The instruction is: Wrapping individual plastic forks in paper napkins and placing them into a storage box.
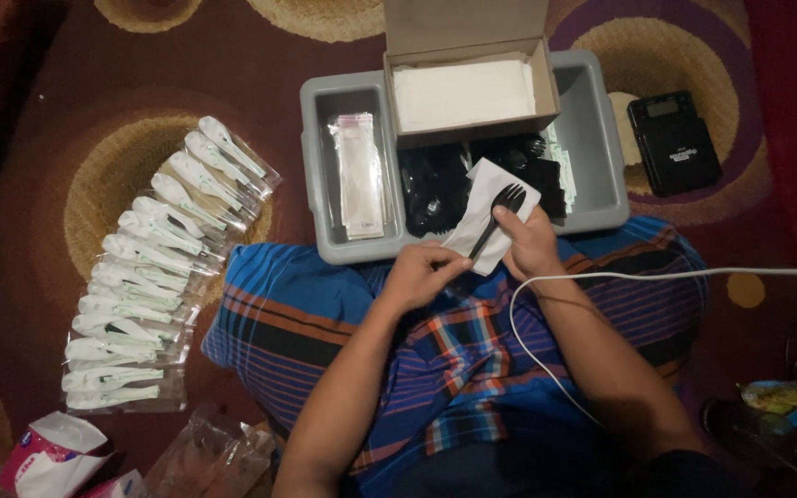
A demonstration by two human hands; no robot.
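My right hand [529,244] holds a black plastic fork [500,214] laid against a white paper napkin [486,207], just in front of the grey tray [317,166]. My left hand [422,274] grips the napkin's lower edge, fingers closed around it. Both hands rest over my lap, which is covered by a blue striped cloth [325,323].
The grey tray holds clear plastic sleeves [360,175], black cutlery [431,184] and an open cardboard box of white napkins [463,92]. A row of several packed cutlery sets [154,267] lies on the carpet at left. A black device [673,143] sits at right. A white cable [657,274] crosses my right arm.
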